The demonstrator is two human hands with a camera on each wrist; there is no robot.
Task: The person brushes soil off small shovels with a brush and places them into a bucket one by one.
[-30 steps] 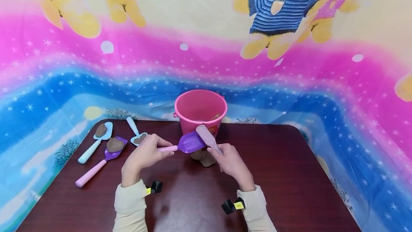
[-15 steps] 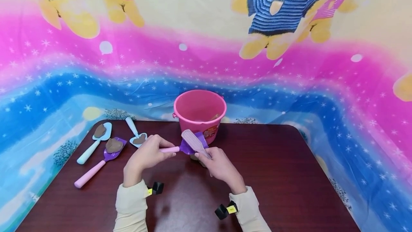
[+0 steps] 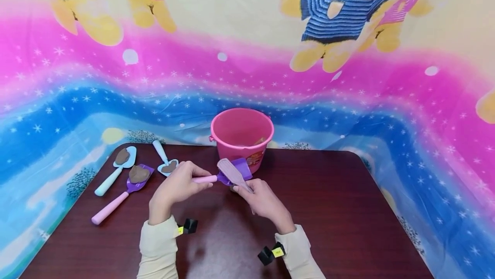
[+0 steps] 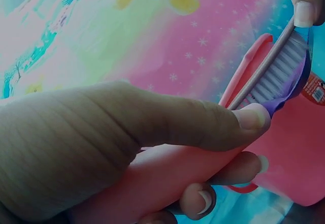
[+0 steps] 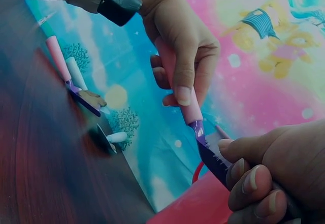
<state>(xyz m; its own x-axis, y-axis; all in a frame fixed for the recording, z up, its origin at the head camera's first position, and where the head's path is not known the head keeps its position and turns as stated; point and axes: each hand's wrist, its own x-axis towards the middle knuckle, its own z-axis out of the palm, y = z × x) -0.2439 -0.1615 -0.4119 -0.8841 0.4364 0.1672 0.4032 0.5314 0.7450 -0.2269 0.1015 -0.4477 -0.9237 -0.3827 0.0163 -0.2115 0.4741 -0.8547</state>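
My left hand (image 3: 175,188) grips the pink handle of a toy shovel (image 3: 243,167) with a purple blade, thumb along the top. A light mauve brush (image 3: 230,170) is held in my right hand (image 3: 267,201) and lies across the blade. In the left wrist view its pale bristles (image 4: 279,71) touch the inside of the shovel blade. Both tools are in front of the pink bucket (image 3: 228,151), below its rim. The brown lump on the table beneath the shovel is almost wholly hidden.
Left on the table (image 3: 340,210) lie a purple shovel (image 3: 111,207) bearing a brown lump (image 3: 139,174), a light-blue shovel (image 3: 108,182) with another lump, and a small heart-shaped blue shovel (image 3: 160,151). A patterned cloth (image 3: 247,72) hangs behind the table.
The brush has moved from the blade's tip leftward, closer to the shovel handle, together with my right hand. It now covers more of the blade. My left hand has stayed nearly still.
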